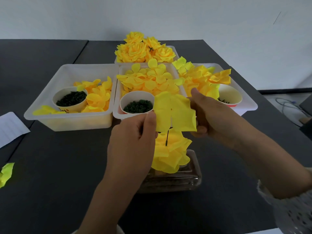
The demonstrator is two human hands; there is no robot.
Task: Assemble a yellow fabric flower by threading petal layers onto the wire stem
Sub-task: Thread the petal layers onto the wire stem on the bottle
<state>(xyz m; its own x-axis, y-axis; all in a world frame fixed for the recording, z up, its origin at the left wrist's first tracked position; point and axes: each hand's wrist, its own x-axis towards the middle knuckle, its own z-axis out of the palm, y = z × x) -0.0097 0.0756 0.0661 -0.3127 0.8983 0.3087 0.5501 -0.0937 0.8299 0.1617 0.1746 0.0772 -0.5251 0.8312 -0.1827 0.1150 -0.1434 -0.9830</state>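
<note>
A flat yellow petal layer (175, 114) with a small centre hole is stretched between both hands. My left hand (133, 141) pinches its left edge and my right hand (214, 119) pinches its right edge. It hangs just above a thin dark wire stem (167, 139) that sticks up from a partly built yellow flower (172, 154). That flower sits on a clear glass block (190, 176) on the black table.
Three white trays of loose yellow petals stand behind: left (55, 100), middle (118, 102), right (249, 102), each with a paper cup of dark green parts. A tray of finished flowers (145, 49) is at the back. Paper (10, 127) lies left, a stray petal (6, 173) near it.
</note>
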